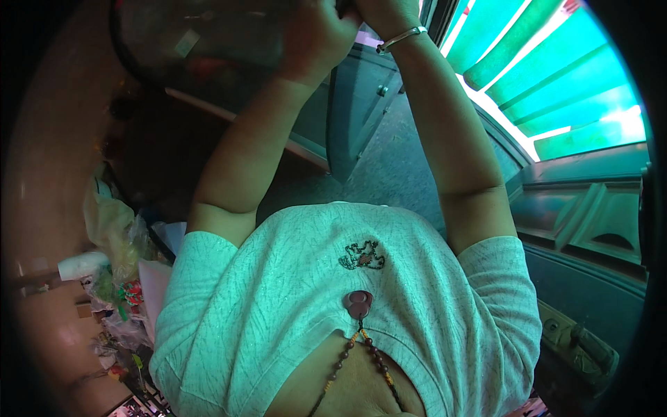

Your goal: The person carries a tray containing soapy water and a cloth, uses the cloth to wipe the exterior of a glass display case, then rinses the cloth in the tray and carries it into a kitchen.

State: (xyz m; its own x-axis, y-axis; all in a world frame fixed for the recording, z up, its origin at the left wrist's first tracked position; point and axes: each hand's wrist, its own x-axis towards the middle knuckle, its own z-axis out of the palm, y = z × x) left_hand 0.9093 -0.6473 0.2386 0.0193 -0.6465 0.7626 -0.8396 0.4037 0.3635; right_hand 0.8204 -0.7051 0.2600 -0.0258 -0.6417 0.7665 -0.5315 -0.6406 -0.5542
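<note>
My left hand (320, 41) is raised at the top of the view, blurred, beside a large dark, smoky see-through thing (234, 31) with a curved black rim and a small pale patch (187, 43). My right hand (386, 15), with a silver-coloured bangle (401, 39) at the wrist, is close to the left one and partly cut off by the top edge. Between the hands shows a bit of something dark that I cannot make out. The fingers are mostly hidden, so what either hand holds cannot be told. Both forearms stretch out from my chest.
A grey panel with bolts (359, 109) stands beneath my hands, above a grey floor (396, 151). A panelled metal door (583, 271) with a lock and handle (578, 339) is at right, near bright green slats (563, 88). Plastic bags (112, 219) and clutter lie at left.
</note>
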